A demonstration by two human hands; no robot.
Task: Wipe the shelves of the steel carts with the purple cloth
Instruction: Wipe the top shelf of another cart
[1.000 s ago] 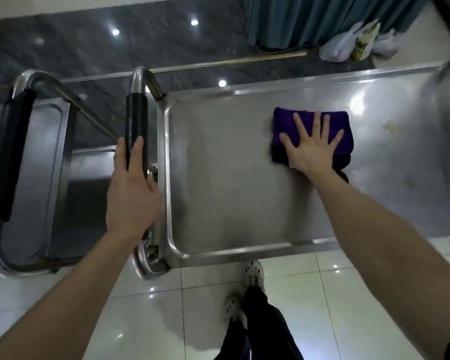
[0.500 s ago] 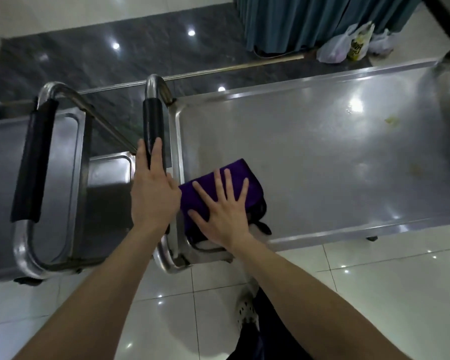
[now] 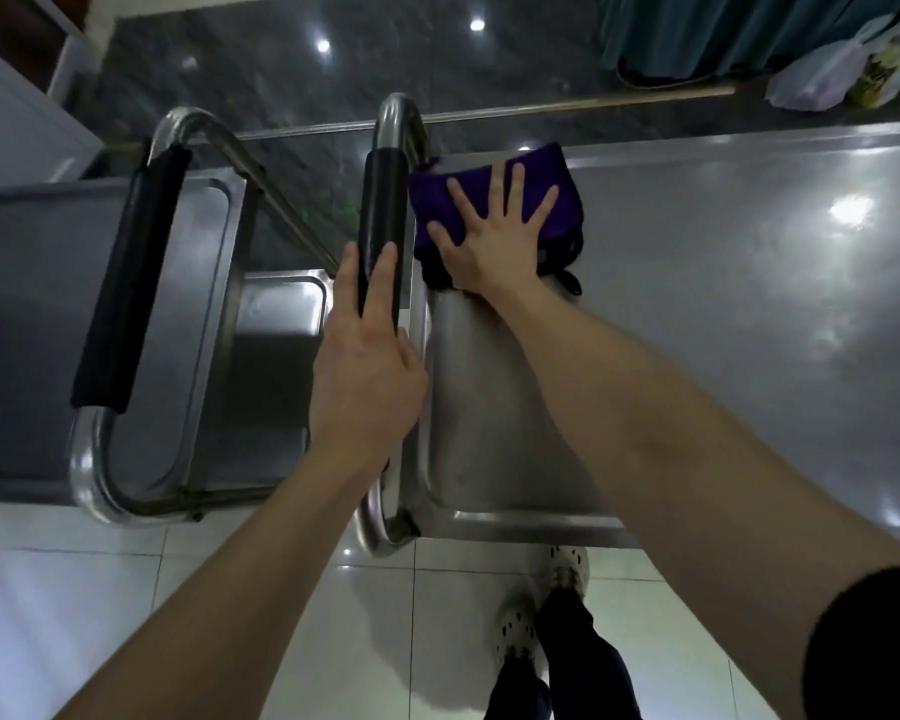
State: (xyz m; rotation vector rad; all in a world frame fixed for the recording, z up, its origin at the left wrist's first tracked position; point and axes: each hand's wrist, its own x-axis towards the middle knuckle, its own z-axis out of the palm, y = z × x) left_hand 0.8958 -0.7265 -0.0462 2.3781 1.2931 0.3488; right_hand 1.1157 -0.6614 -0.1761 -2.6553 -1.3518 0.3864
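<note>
Your right hand (image 3: 489, 241), fingers wide, presses the purple cloth (image 3: 430, 205) into the far corner of the shelf (image 3: 697, 304); your left hand (image 3: 365, 376) lies straight-fingered along the handle (image 3: 383, 200). Pushing hard could roll the cart (image 3: 489, 522), or perhaps snag the cloth.

- My right hand (image 3: 489, 246) hides the middle of the purple cloth (image 3: 565, 174).
- The cart shelf (image 3: 749, 356) runs off the frame's right edge.
- Upper right, I see the plastic bags (image 3: 822, 80) only as a blur.
</note>
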